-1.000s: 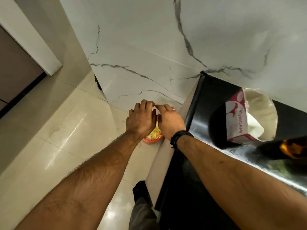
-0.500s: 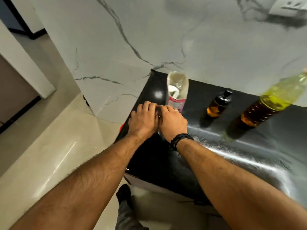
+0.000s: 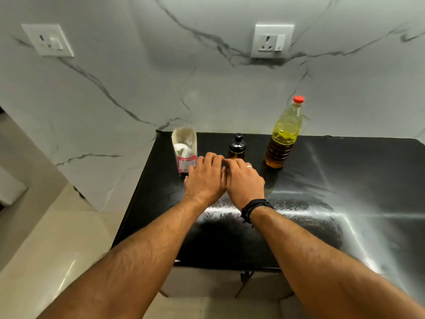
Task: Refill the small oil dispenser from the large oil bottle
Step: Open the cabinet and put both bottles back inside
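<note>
Two hands, left (image 3: 204, 180) and right (image 3: 245, 183), lie side by side, palms down on the counter (image 3: 345, 180), fingers relaxed, gripping nothing. Just past them stands the dispenser (image 3: 236, 147), the bottle (image 3: 284, 137) further right, both capped. Risk: a hasty reach knocks the dispenser, or clips the bag (image 3: 185, 149) alongside.
</note>
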